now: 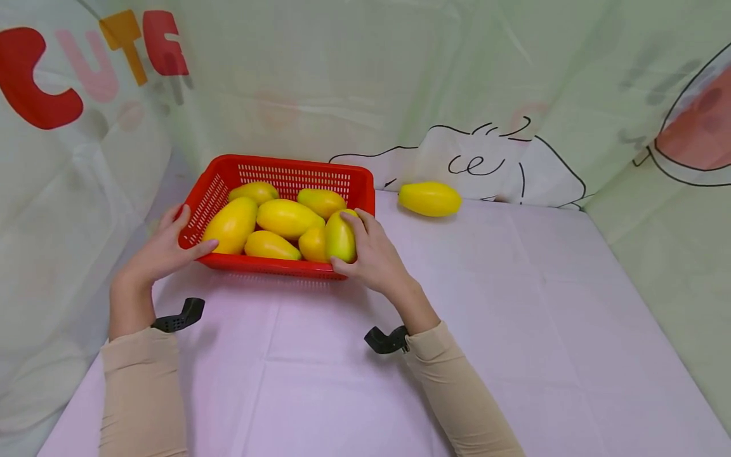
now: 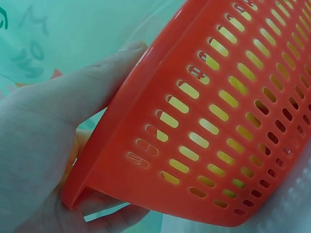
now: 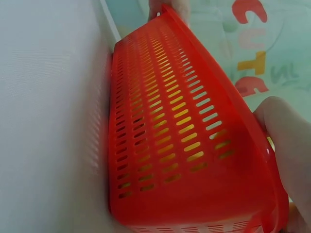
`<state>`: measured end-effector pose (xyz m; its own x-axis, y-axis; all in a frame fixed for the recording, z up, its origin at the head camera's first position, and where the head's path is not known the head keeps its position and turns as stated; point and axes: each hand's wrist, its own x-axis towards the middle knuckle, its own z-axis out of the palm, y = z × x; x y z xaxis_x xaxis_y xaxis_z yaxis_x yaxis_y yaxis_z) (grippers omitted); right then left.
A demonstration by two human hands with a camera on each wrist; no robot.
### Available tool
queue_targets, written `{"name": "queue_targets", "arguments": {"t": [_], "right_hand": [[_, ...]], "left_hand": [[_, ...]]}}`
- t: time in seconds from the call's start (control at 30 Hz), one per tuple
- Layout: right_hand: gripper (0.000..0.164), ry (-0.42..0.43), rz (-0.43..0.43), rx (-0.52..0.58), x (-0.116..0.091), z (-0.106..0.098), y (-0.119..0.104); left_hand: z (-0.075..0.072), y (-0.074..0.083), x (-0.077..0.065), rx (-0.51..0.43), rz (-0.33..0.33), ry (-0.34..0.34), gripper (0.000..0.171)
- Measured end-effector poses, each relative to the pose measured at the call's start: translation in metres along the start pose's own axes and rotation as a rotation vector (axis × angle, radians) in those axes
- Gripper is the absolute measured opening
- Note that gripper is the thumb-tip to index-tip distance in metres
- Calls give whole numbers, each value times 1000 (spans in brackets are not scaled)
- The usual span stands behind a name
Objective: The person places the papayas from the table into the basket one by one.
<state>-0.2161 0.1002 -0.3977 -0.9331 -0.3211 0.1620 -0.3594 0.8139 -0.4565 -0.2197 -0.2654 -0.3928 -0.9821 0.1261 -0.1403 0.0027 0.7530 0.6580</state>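
Note:
A red plastic basket [image 1: 285,266] with slotted sides holds several yellow mangoes [image 1: 290,218], some tinged green. My left hand [image 1: 165,247] grips the basket's left end; in the left wrist view the thumb lies along the red rim [image 2: 116,107] and other fingers show beneath it. At the opposite end my right hand [image 1: 374,254] holds a greenish-yellow mango [image 1: 339,238] inside the front right corner. Its fingers curve over the top of the fruit and its thumb is down at the front rim. In the right wrist view the basket wall [image 3: 194,194] hides most of the fruit.
A single yellow mango [image 1: 429,198] lies on the pale tablecloth [image 1: 514,304], right of the basket near the back. Printed curtains [image 1: 297,82] hang behind and at both sides, close to the basket's back and left. Black wrist mounts [image 1: 385,341] sit at both cuffs.

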Motion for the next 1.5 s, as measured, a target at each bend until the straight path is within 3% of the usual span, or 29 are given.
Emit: {"name": "queue_targets", "arguments": {"t": [0.2,0.6,0.9,1.17,1.5], "right_hand": [[77,-12,13,-74,0,5,-2],[72,-12,-62,-185,-5,6,-6],[74,-54,-2,-152,-9,1,-6],[72,-96,48,-253,-8,5,-6],[72,-124,80,-256,-11,4,-9]], "left_hand": [[-1,1,1,8,-8,7,105],[-2,0,1,1,-8,-9,105],[-3,0,-1,13,-14,-23,106],[-3,3,-1,17,-13,-21,106],[-2,1,-1,8,0,-19,104]]}}
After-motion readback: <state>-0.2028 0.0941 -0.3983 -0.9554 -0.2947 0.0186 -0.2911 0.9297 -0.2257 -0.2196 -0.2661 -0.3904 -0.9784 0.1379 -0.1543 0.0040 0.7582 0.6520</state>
